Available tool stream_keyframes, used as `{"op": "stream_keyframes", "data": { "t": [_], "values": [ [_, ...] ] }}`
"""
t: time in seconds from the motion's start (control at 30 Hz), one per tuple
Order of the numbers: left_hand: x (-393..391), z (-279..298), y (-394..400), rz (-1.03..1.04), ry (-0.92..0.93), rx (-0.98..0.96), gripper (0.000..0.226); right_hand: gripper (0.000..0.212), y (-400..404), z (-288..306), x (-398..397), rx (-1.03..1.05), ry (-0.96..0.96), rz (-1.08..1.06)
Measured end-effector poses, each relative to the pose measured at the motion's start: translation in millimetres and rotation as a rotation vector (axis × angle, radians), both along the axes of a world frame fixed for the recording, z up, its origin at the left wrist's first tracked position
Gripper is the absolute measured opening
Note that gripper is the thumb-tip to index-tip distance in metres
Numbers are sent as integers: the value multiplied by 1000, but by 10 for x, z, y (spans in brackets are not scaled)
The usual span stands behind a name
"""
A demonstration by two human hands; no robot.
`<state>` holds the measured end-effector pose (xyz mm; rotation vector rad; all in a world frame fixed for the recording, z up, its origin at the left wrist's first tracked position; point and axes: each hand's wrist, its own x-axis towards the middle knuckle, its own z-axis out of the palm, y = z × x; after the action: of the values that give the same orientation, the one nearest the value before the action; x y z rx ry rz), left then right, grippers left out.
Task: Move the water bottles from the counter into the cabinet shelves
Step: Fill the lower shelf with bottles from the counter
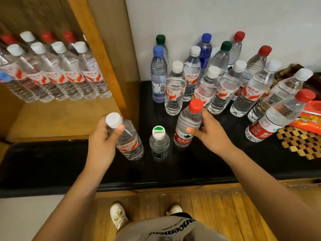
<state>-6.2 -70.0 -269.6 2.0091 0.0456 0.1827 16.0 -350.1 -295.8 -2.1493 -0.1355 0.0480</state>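
Note:
My left hand (104,138) grips a white-capped water bottle (129,141) by its neck, near the black counter's left part. My right hand (211,134) holds a red-capped, red-labelled bottle (186,126) around its shoulder. Between the two stands a short bottle with a green-and-white cap (159,141). Several more bottles (220,84) with white, red, blue and green caps stand on the black counter (191,164) against the white wall. On the wooden cabinet shelf (57,119) at the left, several bottles (57,73) stand in rows.
The shelf's wooden side post (104,54) rises between shelf and counter. A woven bamboo mat (302,143) and orange snack packets (312,117) lie at the counter's right end. Below are a wooden floor and my shoes (119,214).

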Motion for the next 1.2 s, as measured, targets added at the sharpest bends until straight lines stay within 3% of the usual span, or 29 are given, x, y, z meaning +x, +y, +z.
{"op": "stream_keyframes", "data": {
  "t": [0.3,0.37,0.43,0.6,0.83,1.2],
  "values": [
    [-37,-108,83,-106,58,-133,42,67,115,-124,-287,133,40,-37],
    [-51,-213,45,-89,109,-201,62,63,134,-206,-274,258,86,-20],
    [-75,-307,8,-17,148,-261,84,71,157,-312,-267,299,119,-18],
    [-108,-473,22,19,154,-252,104,85,209,-537,-333,236,76,-123],
    [-142,-682,96,32,179,-179,78,72,423,-477,-698,238,36,-216],
    [-63,-682,859,-101,233,-203,78,65,1268,-171,-995,103,137,-127]
  ]
}}
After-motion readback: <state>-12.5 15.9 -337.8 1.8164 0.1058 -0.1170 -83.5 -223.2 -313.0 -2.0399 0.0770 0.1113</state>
